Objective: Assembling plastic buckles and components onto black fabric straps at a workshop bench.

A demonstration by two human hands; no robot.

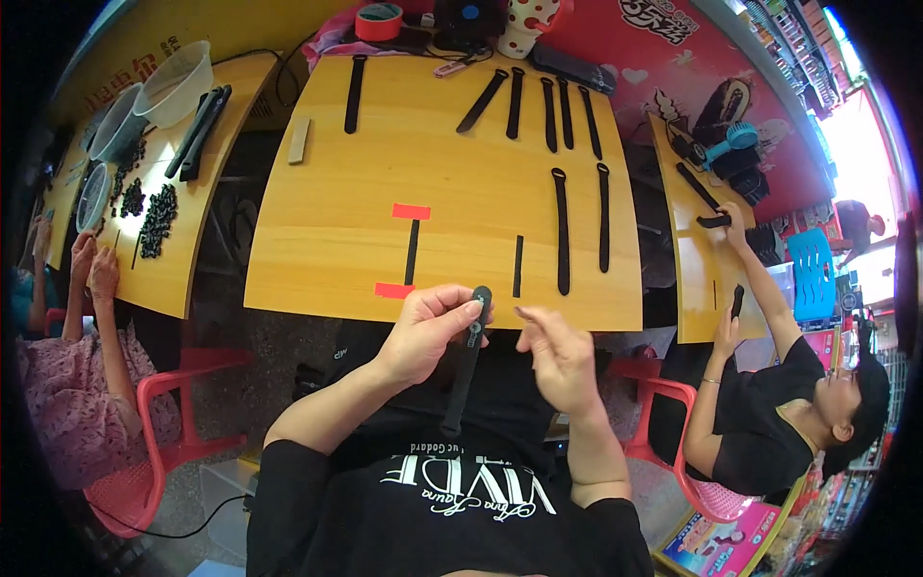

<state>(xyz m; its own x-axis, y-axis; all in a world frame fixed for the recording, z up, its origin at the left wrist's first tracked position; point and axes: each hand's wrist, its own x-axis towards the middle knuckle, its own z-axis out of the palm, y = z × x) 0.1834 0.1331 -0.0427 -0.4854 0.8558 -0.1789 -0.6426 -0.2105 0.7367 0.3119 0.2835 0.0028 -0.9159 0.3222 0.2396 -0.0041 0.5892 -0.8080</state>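
The left hand [423, 332] pinches the top end of a black strap [464, 370], which hangs down over the lap just before the wooden surface [327, 221]. The right hand [556, 354] hovers beside it, fingers loosely curled, its grip holding nothing.

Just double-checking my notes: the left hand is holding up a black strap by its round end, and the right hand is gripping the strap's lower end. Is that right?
Not quite. In the head view the left hand does hold the black strap by its round end, but the right hand is off it, beside it; the lower end hangs free.
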